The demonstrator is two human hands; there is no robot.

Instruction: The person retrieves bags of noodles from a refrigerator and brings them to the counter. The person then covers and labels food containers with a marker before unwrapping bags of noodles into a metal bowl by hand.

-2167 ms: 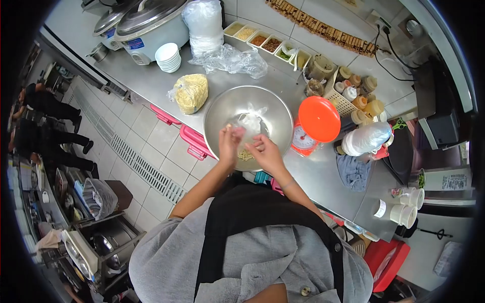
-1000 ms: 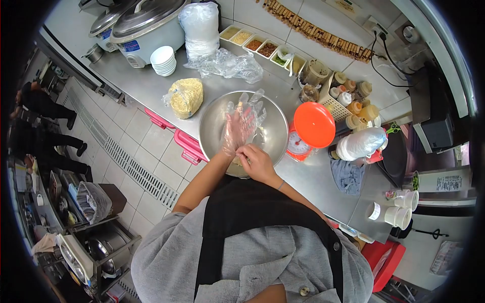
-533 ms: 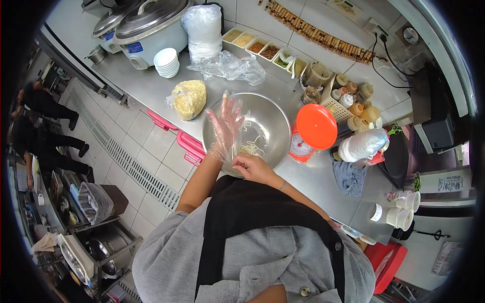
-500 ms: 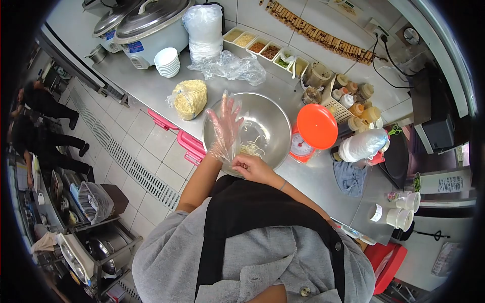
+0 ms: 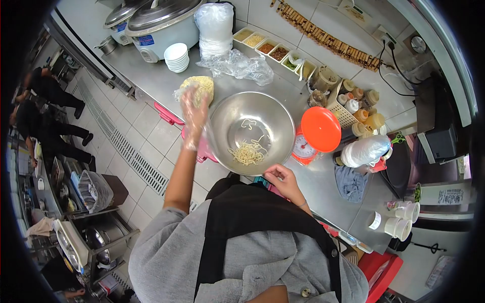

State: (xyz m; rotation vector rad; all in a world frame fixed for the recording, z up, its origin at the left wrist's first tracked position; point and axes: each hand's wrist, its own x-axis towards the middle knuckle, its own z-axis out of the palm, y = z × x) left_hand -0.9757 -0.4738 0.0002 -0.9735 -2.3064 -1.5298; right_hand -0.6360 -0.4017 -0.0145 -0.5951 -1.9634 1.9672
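A wide steel mixing bowl [image 5: 252, 108] stands at the counter's front edge, with a small heap of pale noodles [image 5: 247, 152] at its bottom. My left hand [image 5: 195, 108] wears a clear plastic glove and is slightly blurred. Its fingers are stretched out, overlapping the near side of a clear bag of yellow noodles [image 5: 203, 85]; whether they touch it I cannot tell. My bare right hand [image 5: 286, 182] pinches the bowl's near right rim.
Right of the bowl is an orange-topped scale [image 5: 321, 129], backed by a basket of bottles [image 5: 348, 103]. Topping containers [image 5: 265, 48], stacked white bowls [image 5: 177, 57] and rice cookers [image 5: 161, 30] line the back. Two people [image 5: 48, 121] stand at far left.
My gloved left hand has moved from over the bowl, up and left to the noodle bag. My right hand has left the glove's cuff and gone to the bowl's rim.
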